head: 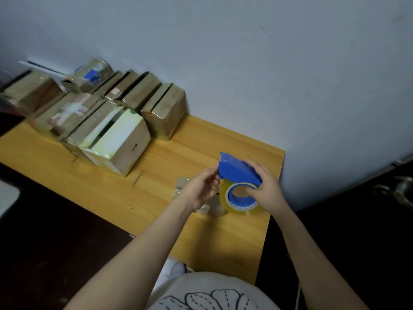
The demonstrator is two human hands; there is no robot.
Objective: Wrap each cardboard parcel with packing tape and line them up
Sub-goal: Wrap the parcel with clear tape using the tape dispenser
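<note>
Head view: the right hand is wrapped around a blue tape dispenser, thumb at the hub of its roll of clear yellowish tape, holding it just above the near right part of the wooden counter. The left hand is just beside the dispenser's front end, fingers curled toward it. I cannot tell whether they pinch the tape's loose end. Under that hand a small flat packet lies on the counter, mostly hidden by the wrist and blurred.

Well apart, at the far left, taped brown cardboard parcels stand packed side by side in rows against the grey wall. A white box sits at the front of them, nearest the hands. A printed white shirt fills the bottom edge.
</note>
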